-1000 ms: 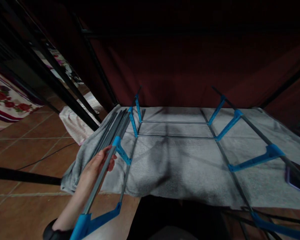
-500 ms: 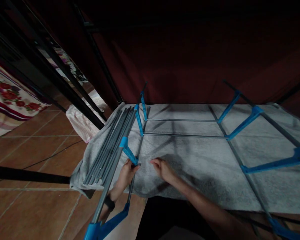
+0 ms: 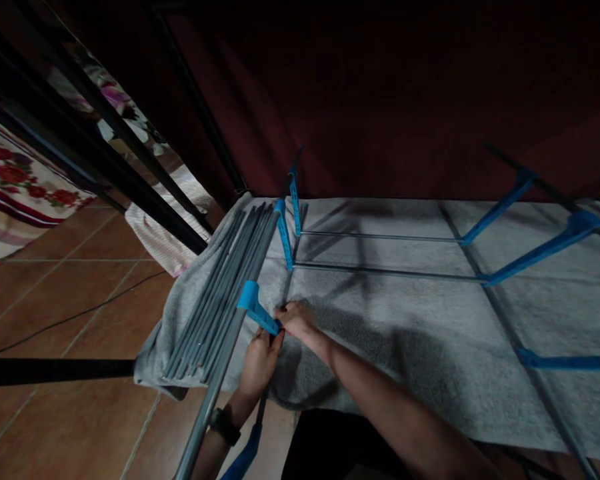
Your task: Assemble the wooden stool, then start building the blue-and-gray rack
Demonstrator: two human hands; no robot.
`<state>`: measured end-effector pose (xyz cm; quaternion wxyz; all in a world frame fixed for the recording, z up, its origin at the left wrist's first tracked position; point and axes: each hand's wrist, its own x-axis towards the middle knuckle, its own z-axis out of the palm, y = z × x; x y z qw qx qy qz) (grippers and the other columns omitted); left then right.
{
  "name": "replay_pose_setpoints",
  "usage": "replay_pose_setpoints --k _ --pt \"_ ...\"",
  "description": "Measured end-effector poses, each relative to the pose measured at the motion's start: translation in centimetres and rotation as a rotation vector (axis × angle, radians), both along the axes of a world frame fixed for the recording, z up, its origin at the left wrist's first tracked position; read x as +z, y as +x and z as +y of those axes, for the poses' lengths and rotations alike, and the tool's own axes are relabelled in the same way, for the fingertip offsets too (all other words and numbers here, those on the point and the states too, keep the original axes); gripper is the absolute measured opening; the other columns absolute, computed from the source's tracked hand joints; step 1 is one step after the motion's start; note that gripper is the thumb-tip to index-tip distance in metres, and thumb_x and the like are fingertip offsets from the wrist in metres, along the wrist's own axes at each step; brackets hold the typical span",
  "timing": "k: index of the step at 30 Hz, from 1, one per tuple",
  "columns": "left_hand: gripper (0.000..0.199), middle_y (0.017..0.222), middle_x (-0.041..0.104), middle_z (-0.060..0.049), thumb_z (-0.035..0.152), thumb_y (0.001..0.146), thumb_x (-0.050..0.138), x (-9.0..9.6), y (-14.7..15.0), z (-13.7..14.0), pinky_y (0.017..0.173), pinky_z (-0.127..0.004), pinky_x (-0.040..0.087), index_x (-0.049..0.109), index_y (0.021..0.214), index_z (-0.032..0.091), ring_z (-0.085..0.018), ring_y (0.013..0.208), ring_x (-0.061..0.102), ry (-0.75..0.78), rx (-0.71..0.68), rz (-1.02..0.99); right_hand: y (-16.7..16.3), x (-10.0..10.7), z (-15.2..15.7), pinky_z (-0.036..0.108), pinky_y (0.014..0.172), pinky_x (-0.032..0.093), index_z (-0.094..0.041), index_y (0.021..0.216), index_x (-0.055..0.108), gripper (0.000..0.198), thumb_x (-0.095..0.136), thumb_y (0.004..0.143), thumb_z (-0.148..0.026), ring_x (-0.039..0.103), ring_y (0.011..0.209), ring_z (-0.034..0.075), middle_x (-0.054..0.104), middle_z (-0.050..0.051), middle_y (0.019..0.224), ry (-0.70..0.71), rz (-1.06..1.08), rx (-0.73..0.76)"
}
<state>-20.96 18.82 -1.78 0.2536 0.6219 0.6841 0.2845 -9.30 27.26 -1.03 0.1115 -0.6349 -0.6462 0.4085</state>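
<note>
A half-built rack of grey metal tubes and blue plastic brackets rests on the grey blanket. My left hand (image 3: 261, 359) grips the lower end of the near-left blue plastic bracket (image 3: 260, 312), where it meets the lower grey tube (image 3: 287, 287). My right hand (image 3: 298, 319) meets it from the other side, its fingers closed at the same joint; the fingertips are partly hidden. The bracket's upper end clasps the thicker slanting tube (image 3: 220, 363). Two thin crossbars, a far one (image 3: 380, 236) and a nearer one (image 3: 385, 271), link the left and right sides.
Several loose grey tubes (image 3: 225, 293) lie on the grey blanket (image 3: 410, 313) at the left. On the right stands the other side frame, with blue brackets (image 3: 540, 250). Black metal posts (image 3: 125, 180) and a dark red curtain (image 3: 380, 120) bound the space.
My right hand has moved left from over the blanket to the bracket's lower joint. My left hand stays at that joint. The view has shifted slightly.
</note>
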Motion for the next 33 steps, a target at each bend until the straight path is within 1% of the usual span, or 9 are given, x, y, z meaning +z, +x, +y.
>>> replay_pose_setpoints --k 3,6,12,20,23,26,28,30,33 --pt "0.024 0.079 0.069 -0.009 0.042 0.085 0.055 -0.2 -0.3 -0.1 0.071 -0.038 0.054 0.062 0.083 0.02 -0.028 0.079 0.069 -0.069 -0.006 -0.132 -0.1 -0.1 0.0 0.025 0.081 0.049 -0.019 0.09 0.073 0.034 0.052 0.091 -0.046 0.069 0.1 0.02 0.076 0.009 0.104 -0.052 -0.035 0.017" --pt "0.022 0.073 0.068 -0.007 0.041 0.082 0.056 -0.3 -0.5 -0.2 0.064 -0.036 0.054 0.062 0.082 0.02 -0.025 0.068 0.068 -0.152 -0.002 -0.247 0.0 -0.1 0.0 0.026 0.078 0.05 -0.019 0.087 0.073 0.036 0.049 0.093 -0.045 0.07 0.096 0.021 0.077 0.008 0.095 -0.077 -0.034 0.044" --pt "0.017 0.065 0.066 -0.006 0.037 0.078 0.058 0.3 -0.2 -0.1 0.061 -0.035 0.053 0.059 0.072 0.022 -0.024 0.061 0.066 -0.168 0.03 -0.26 -0.3 -0.2 -0.4 0.024 0.091 0.047 -0.02 0.089 0.074 0.028 0.05 0.093 -0.035 0.066 0.111 0.019 0.076 0.006 0.106 -0.061 -0.032 0.048" --pt "0.021 0.059 0.064 -0.003 0.04 0.075 0.058 0.8 0.5 -0.1 0.056 -0.032 0.052 0.058 0.072 0.02 -0.021 0.054 0.063 -0.179 0.07 -0.27 -0.6 -0.3 -0.9 0.024 0.09 0.048 -0.018 0.098 0.074 0.028 0.05 0.093 -0.033 0.065 0.114 0.021 0.074 0.009 0.113 -0.102 -0.008 -0.04" --pt "0.026 0.06 0.063 -0.004 0.043 0.075 0.058 0.9 0.8 -0.1 0.056 -0.031 0.05 0.061 0.079 0.017 -0.02 0.055 0.062 -0.142 0.093 -0.265 -0.7 0.1 -0.8 0.025 0.086 0.049 -0.018 0.095 0.074 0.027 0.052 0.092 -0.033 0.067 0.11 0.022 0.075 0.011 0.109 -0.117 0.039 -0.054" --pt "0.041 0.061 0.063 -0.003 0.05 0.075 0.062 1.1 1.2 0.1 0.055 -0.03 0.049 0.065 0.095 0.014 -0.021 0.06 0.063 -0.085 0.096 -0.301 -0.1 0.6 -1.7 0.026 0.073 0.052 -0.017 0.095 0.073 0.032 0.048 0.096 -0.037 0.072 0.089 0.021 0.076 0.01 0.096 -0.134 0.138 -0.044" --pt "0.055 0.06 0.062 -0.001 0.056 0.073 0.065 1.1 1.3 0.1 0.053 -0.03 0.048 0.066 0.105 0.012 -0.021 0.06 0.062 -0.083 0.089 -0.336 1.3 0.8 -2.9 0.024 0.063 0.052 -0.02 0.101 0.071 0.033 0.044 0.098 -0.039 0.071 0.073 0.016 0.075 0.004 0.087 -0.14 0.236 -0.026" --pt "0.068 0.056 0.059 0.001 0.063 0.071 0.065 1.0 1.3 -0.1 0.05 -0.029 0.047 0.065 0.113 0.01 -0.02 0.055 0.06 -0.112 0.093 -0.335 4.2 0.6 -4.6 0.023 0.061 0.052 -0.024 0.108 0.069 0.026 0.048 0.097 -0.034 0.069 0.07 0.014 0.074 -0.001 0.088 -0.097 0.341 -0.038" --pt "0.085 0.054 0.058 0.002 0.069 0.068 0.06 0.2 0.9 -0.6 0.048 -0.029 0.047 0.059 0.125 0.007 -0.02 0.05 0.058 -0.166 0.136 -0.251 11.5 0.0 -7.9 0.027 0.083 0.053 -0.024 0.107 0.069 0.024 0.051 0.093 -0.026 0.069 0.092 0.016 0.073 0.0 0.1 0.096 0.418 -0.168"
